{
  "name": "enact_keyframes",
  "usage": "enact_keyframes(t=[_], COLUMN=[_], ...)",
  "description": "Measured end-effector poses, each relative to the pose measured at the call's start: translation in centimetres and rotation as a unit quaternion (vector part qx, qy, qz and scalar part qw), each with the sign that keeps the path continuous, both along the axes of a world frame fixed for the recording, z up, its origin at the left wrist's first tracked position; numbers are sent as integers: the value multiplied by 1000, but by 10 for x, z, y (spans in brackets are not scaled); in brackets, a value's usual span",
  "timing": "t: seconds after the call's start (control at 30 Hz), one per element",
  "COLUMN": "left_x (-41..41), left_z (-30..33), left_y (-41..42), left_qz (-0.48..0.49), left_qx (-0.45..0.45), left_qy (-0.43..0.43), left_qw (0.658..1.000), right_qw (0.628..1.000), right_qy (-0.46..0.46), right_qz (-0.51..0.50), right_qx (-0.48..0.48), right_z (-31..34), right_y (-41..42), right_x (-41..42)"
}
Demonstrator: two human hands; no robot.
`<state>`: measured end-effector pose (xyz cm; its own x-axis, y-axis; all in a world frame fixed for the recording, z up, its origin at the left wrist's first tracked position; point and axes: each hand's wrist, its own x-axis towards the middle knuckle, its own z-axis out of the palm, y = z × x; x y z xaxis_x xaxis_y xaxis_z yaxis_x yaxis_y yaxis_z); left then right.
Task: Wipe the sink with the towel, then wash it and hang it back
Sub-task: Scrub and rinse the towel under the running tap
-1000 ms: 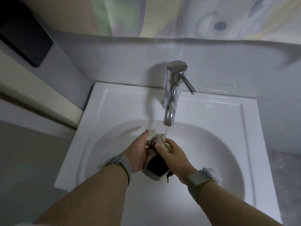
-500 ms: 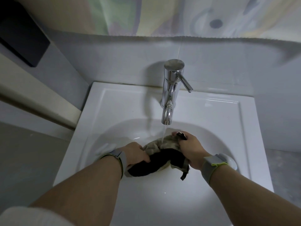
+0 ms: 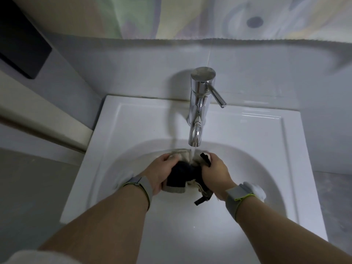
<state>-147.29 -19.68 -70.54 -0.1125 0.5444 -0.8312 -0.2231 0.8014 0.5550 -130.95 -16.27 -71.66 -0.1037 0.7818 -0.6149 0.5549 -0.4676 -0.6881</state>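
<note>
The hands (image 3: 190, 174) cover much of the bunched towel (image 3: 183, 175), so its full shape stays unclear. The sink (image 3: 133, 119) runs off the bottom edge, as do both forearms.

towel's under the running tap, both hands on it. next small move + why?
Probably keep rubbing the towel between the left hand and right hand under the stream: water runs from the faucet onto its bunched top, and both hands grip it over the sink bowl, so rinsing looks unfinished.

A dark, beige-edged towel (image 3: 182, 174) over a white sink (image 3: 137, 126), chrome tap (image 3: 200, 103), pastel-patterned curtain (image 3: 190, 16).
</note>
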Motion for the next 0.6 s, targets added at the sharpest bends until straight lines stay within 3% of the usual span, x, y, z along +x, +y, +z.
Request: enact_keyframes(t=[0.13, 0.27, 0.4, 0.6], left_x=[20, 28, 36, 42], left_z=[-5, -13, -12, -7], left_y=[3, 9, 8, 8], left_qz=[14, 63, 66, -8], left_qx=[-34, -43, -38, -60], left_qy=[-65, 26, 53, 146], left_qw=[997, 997, 996, 987], right_qw=[998, 989, 994, 998], right_qy=[34, 88, 43, -18], right_qz=[-59, -116, -101, -65], right_qx=[14, -13, 17, -4], right_z=[11, 16, 16, 5], right_y=[-17, -33, -33, -22], right_x=[-24, -40, -43, -36])
